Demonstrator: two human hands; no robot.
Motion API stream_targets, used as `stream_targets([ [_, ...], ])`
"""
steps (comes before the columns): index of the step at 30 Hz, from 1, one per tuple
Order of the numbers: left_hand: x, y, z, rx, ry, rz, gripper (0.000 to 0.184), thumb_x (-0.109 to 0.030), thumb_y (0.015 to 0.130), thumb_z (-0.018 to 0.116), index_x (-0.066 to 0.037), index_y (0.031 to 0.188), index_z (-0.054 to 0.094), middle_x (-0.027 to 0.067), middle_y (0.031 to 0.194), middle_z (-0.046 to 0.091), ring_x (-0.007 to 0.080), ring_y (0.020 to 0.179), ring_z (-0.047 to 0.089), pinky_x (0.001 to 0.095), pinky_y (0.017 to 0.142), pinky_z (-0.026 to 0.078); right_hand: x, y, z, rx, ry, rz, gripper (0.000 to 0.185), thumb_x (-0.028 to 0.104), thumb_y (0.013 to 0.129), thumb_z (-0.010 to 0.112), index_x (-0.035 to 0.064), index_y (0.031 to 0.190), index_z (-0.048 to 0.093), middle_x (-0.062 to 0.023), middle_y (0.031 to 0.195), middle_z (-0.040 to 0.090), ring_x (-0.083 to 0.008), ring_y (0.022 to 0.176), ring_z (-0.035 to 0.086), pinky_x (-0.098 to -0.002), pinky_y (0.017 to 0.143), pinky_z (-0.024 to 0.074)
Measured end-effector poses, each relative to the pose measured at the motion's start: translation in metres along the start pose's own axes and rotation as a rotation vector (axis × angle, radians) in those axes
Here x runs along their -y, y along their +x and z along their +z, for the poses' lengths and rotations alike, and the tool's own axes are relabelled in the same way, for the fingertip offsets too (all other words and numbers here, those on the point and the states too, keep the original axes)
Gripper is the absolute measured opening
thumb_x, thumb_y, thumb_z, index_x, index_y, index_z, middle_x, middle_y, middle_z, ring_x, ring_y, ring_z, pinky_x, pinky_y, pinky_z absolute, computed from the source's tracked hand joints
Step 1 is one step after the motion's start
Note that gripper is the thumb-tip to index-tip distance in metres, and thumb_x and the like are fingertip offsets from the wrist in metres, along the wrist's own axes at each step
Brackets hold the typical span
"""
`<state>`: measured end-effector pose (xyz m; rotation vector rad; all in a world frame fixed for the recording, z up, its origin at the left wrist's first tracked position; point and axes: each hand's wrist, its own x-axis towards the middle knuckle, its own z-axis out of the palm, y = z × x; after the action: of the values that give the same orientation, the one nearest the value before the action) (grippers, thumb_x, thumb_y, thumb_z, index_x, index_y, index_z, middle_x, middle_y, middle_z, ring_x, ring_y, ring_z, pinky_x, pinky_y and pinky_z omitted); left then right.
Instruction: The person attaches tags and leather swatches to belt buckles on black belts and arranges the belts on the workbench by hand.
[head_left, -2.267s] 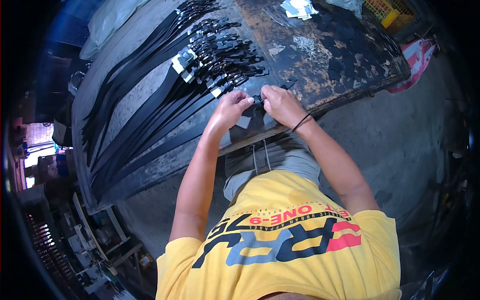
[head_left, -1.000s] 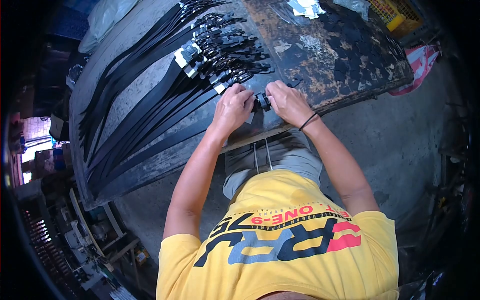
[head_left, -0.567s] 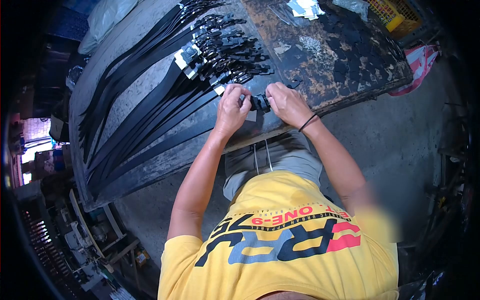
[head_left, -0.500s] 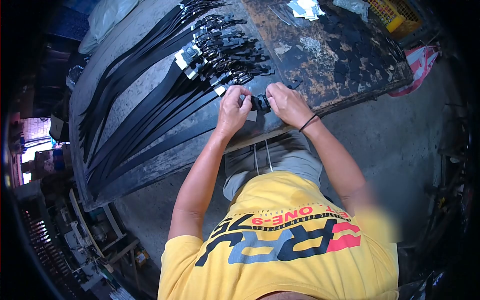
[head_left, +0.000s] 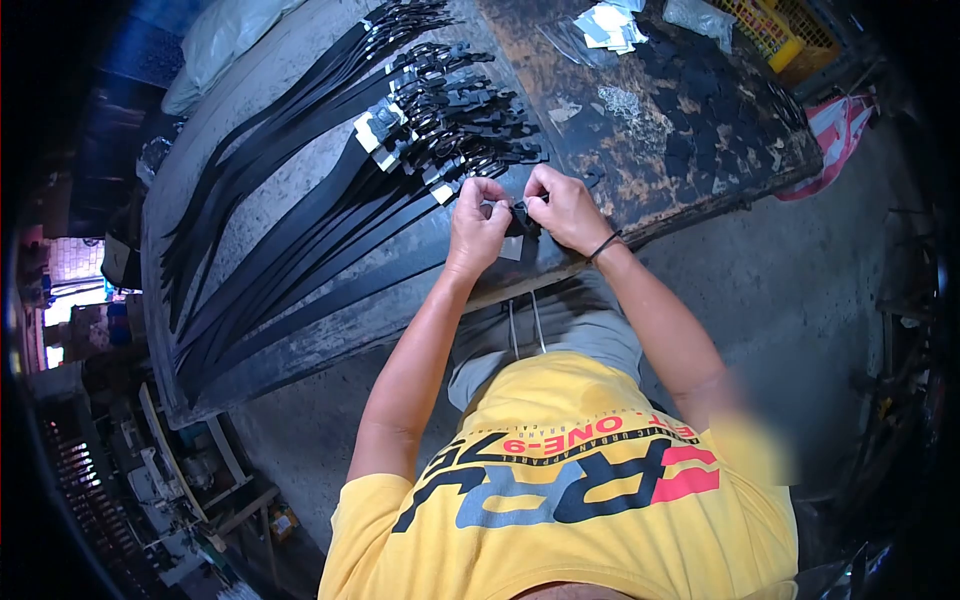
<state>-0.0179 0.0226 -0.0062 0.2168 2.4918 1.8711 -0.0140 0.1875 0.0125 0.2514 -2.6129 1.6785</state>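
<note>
Close together at the front edge of the table, both of my hands work on the end of a black webbing strap. Thumb and fingers of my left hand are pinched on its left side. My right hand, with a dark band at the wrist, pinches the right side. A pale tag hangs just below the strap end. What lies right under the fingertips is hidden. Beyond my left hand is a pile of black straps, with dark buckles and white tags at their near ends.
A worn, stained board covers the right of the table. White cards, a small clear heap of bits and a plastic bag lie on it. A yellow crate and a red-and-white bag sit beyond.
My hands have drawn slightly closer together, and the strap end between them has turned. More of the dark strap and the pale tag now shows below my fingers.
</note>
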Motion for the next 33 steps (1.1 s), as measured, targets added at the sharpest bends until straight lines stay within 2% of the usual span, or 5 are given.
stream_targets([
  [8,-0.013,0.002,-0.007,0.069,-0.250,-0.183,0.017,-0.004,0.087,0.059,-0.006,0.104,0.053,-0.0012,0.093,0.053,0.0019,0.069,0.047,0.0174,0.056,0.038,-0.001,0.002,0.004,0.015,-0.015,0.033,0.013,0.012,0.077,0.056,0.0017,0.086,0.057,-0.0186,0.076,0.061,-0.0335,0.073,0.064,-0.0403,0.067,0.0488],
  [13,-0.020,0.000,-0.008,0.113,-0.348,-0.291,0.015,-0.013,0.090,0.060,-0.007,0.103,0.055,-0.0048,0.076,0.052,0.0015,0.054,0.041,0.0176,0.045,0.030,0.010,0.001,0.003,0.053,0.235,0.257,0.012,0.010,0.080,0.059,0.0005,0.087,0.058,-0.0135,0.076,0.063,-0.0230,0.065,0.064,-0.0367,0.063,0.0501],
  [20,-0.022,0.000,-0.007,0.111,-0.290,-0.303,0.016,-0.016,0.092,0.060,-0.005,0.103,0.060,-0.0050,0.070,0.051,0.0022,0.054,0.043,0.0177,0.045,0.031,-0.003,0.002,0.008,0.004,0.194,0.161,0.012,0.011,0.081,0.062,0.0013,0.087,0.059,-0.0081,0.074,0.062,-0.0170,0.066,0.062,-0.0327,0.063,0.0494],
  [26,-0.010,0.002,-0.003,0.055,-0.105,-0.209,0.017,-0.017,0.092,0.059,-0.003,0.102,0.062,-0.0040,0.073,0.055,0.0023,0.055,0.044,0.0188,0.048,0.034,-0.007,0.000,0.011,-0.076,0.234,0.121,0.015,0.011,0.082,0.063,0.0022,0.092,0.057,-0.0071,0.075,0.062,-0.0153,0.064,0.059,-0.0320,0.062,0.0489],
  [33,-0.012,-0.001,-0.002,-0.070,0.178,0.008,0.019,-0.017,0.088,0.062,0.000,0.095,0.065,0.0099,0.085,0.065,0.0194,0.078,0.060,0.0313,0.072,0.048,0.001,0.004,0.006,0.027,0.264,0.196,0.013,0.009,0.083,0.062,0.0034,0.092,0.056,-0.0038,0.074,0.059,-0.0103,0.058,0.055,-0.0286,0.056,0.0469],
])
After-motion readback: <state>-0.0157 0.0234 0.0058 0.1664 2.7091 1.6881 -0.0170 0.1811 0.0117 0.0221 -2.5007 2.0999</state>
